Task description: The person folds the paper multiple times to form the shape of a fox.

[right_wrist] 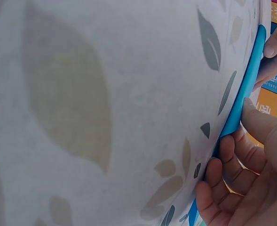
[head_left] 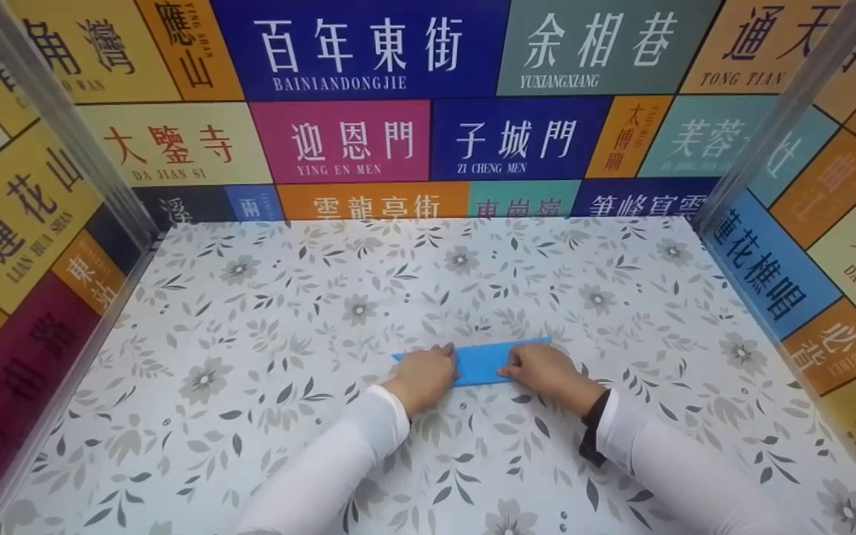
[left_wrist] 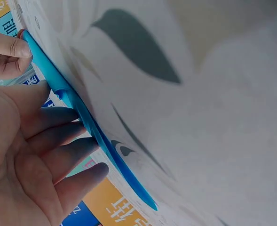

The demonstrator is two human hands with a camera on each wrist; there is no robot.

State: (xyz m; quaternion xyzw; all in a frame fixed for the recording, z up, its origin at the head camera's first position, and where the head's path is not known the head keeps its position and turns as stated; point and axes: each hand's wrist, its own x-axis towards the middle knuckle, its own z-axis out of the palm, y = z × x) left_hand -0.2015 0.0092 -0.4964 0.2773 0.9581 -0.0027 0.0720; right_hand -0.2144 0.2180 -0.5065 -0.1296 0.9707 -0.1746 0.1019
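A flat blue strip, like folded paper, (head_left: 481, 364) lies crosswise on the patterned surface, its layers overlapping in both wrist views. Over its left part is my left hand (head_left: 424, 375). In the left wrist view the fingers (left_wrist: 67, 157) of that hand are spread and fairly straight, their tips against the strip's edge. Towards the other end, my right hand (head_left: 547, 371) pinches the strip's near edge. The right wrist view shows its thumb on the blue strip (right_wrist: 246, 87) and the fingers (right_wrist: 223, 176) curled at the edge. Part of the strip is hidden beneath the hands.
A white floral-patterned covering (head_left: 287, 416) spreads under the hands. Upright panels with coloured Chinese name signs (head_left: 357, 56) enclose the back and both sides. Clear strips or posts (head_left: 56, 111) stand at the corners.
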